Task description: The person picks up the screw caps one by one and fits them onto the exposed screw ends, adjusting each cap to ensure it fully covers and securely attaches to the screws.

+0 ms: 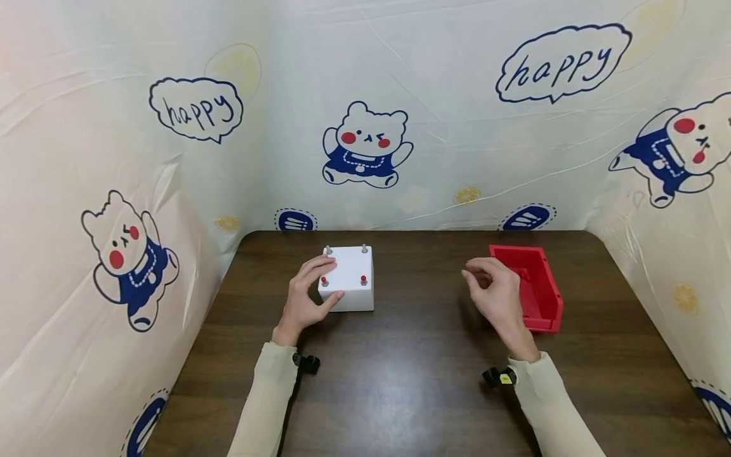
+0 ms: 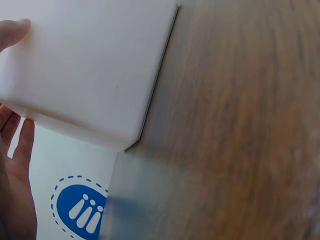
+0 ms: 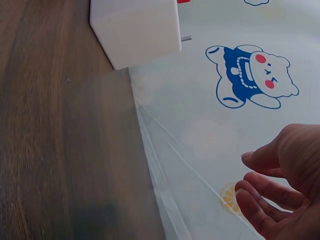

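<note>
A white box (image 1: 349, 270) stands on the table with short metal posts at the corners of its top. The two near posts carry red caps (image 1: 363, 279); the two far posts (image 1: 364, 249) are bare grey metal. My left hand (image 1: 305, 295) holds the box from its left, thumb on the near face and fingers on the top's left edge. In the left wrist view the thumb (image 2: 14, 33) lies against the box's side. My right hand (image 1: 495, 295) is above the table, its fingers loosely bent and nothing seen between them. It partly covers a red bin (image 1: 547, 285).
Inside the red bin something small and red (image 1: 522, 274) shows, too unclear to name. The dark wooden table (image 1: 411, 362) meets a printed cloth (image 1: 434, 127) at its back and sides. Black wrist cameras (image 1: 308, 364) sit on both wrists.
</note>
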Available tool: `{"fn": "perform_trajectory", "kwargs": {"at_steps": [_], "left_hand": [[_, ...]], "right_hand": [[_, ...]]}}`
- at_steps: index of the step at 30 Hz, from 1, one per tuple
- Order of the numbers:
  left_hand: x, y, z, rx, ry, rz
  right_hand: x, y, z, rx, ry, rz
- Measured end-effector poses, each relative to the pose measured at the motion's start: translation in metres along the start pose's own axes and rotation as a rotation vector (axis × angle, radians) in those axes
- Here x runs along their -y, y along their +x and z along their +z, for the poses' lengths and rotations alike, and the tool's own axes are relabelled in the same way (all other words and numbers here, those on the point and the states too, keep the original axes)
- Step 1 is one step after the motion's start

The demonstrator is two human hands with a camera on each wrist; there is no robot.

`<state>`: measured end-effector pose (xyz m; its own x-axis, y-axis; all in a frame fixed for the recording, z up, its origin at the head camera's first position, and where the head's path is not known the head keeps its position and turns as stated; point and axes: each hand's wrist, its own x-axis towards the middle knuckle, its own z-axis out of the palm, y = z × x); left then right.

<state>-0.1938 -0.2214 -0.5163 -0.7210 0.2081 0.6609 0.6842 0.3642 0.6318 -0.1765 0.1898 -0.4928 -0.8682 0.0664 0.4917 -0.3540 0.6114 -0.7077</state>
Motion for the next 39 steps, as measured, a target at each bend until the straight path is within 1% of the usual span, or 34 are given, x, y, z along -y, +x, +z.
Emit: {"fn": "perform_trajectory", "kwargs": {"at_steps": [5,11,13,16,20,23,27,33,39], "left_hand": [[0.002,0.000,-0.001,-0.001,0.003,0.004],[0.000,0.001,-0.003,0.000,0.016,-0.004],[0.002,0.000,-0.003,0.000,0.015,-0.007],[0.012,-0.002,-0.002,0.001,0.016,-0.016],[0.033,-0.007,-0.002,0.012,0.038,-0.025],[0.022,-0.004,-0.005,0.012,0.027,-0.014],[-0.003,0.000,-0.005,0.002,0.006,0.001],[-0.004,-0.002,0.000,0.016,0.009,-0.004],[-0.004,-0.001,-0.001,0.010,0.003,-0.009]], "right_hand": [[-0.002,0.000,-0.002,-0.008,-0.010,0.005],[-0.004,0.002,-0.004,-0.017,-0.008,0.021],[-0.005,0.002,-0.005,-0.020,-0.010,0.023],[-0.006,0.002,-0.006,-0.030,-0.008,0.017],[-0.008,0.002,-0.008,-0.043,-0.006,0.008],[-0.010,0.002,-0.009,-0.050,-0.010,0.011],[-0.012,-0.001,-0.014,-0.054,-0.018,0.029],[-0.017,-0.006,-0.023,-0.087,-0.030,0.050],[-0.021,-0.005,-0.028,-0.093,-0.040,0.072]]}}
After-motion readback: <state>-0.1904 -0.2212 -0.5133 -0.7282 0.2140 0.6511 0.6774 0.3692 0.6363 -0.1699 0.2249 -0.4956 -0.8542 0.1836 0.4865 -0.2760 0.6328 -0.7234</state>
